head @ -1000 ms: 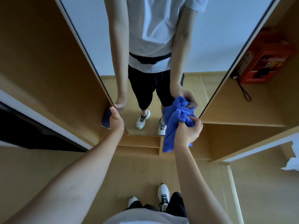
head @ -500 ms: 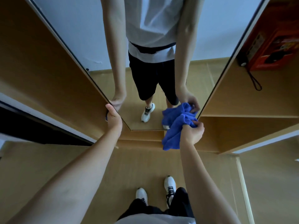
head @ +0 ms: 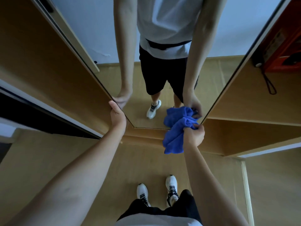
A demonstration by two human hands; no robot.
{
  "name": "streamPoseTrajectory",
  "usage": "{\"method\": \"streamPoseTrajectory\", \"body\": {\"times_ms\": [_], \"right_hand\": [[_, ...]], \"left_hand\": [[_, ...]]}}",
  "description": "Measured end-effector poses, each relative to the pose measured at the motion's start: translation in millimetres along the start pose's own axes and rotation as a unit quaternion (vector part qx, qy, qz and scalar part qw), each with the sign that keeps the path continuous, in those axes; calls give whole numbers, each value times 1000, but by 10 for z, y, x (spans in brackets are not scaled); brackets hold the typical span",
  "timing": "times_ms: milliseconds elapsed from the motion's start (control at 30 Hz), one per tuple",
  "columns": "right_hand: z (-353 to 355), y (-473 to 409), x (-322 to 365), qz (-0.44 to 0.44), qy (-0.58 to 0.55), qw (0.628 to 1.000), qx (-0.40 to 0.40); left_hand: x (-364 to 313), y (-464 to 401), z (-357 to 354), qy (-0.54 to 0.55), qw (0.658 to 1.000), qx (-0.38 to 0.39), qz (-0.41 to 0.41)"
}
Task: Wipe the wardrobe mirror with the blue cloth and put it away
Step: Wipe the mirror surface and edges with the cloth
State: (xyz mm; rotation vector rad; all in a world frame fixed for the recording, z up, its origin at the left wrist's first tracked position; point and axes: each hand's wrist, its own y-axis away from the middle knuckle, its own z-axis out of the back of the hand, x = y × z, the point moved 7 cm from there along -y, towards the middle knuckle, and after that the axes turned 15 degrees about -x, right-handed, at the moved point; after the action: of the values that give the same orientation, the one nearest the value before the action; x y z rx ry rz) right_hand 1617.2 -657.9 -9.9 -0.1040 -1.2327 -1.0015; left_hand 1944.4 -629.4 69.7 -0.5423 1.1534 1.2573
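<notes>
Left hand [head: 117,114] clamped on the mirror door's left edge, steadying it. If that grip slips, the door may swing under wiping pressure. Mirror [head: 162,38]: lower right corner is being worked. Right hand [head: 193,135] fisted around the bunched blue cloth [head: 175,132], pressed at the bottom edge; the hanging tail may drag or snag. Open shelf [head: 254,126] right: knuckles could clip its frame.
</notes>
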Motion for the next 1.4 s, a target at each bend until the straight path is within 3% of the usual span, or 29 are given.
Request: {"method": "streamPoseTrajectory", "body": {"times_ms": [133, 233, 400, 500, 667, 767, 900, 1233, 1400], "right_hand": [[77, 239, 227, 81, -76, 993, -28], [4, 208, 225, 14, -94, 995, -39], [-121, 123, -25, -74, 18, 997, 22], [-79, 175, 8, -58, 30, 997, 34], [-43, 460, 215, 13, -50, 998, 38], [-154, 463, 222, -26, -55, 998, 2], [-290, 537, 17, -71, 6, 997, 23], [-411, 1030, 106, -33, -63, 997, 22], [-547, 1099, -27, -82, 18, 996, 37]], "left_hand": [[-18, 2, 6, -15, 1000, 7, -3], [3, 0, 26, -27, 999, 15, 11], [-20, -11, 34, -33, 999, 27, 0], [-19, 3, 19, -23, 999, 28, 1], [-28, 11, 16, -16, 999, 33, -2], [-19, -22, 7, -31, 998, 61, -9], [23, -110, 13, -53, 995, 83, -21], [104, -93, 86, -49, 988, 123, -83], [74, -125, 131, -79, 976, 173, -102]]}}
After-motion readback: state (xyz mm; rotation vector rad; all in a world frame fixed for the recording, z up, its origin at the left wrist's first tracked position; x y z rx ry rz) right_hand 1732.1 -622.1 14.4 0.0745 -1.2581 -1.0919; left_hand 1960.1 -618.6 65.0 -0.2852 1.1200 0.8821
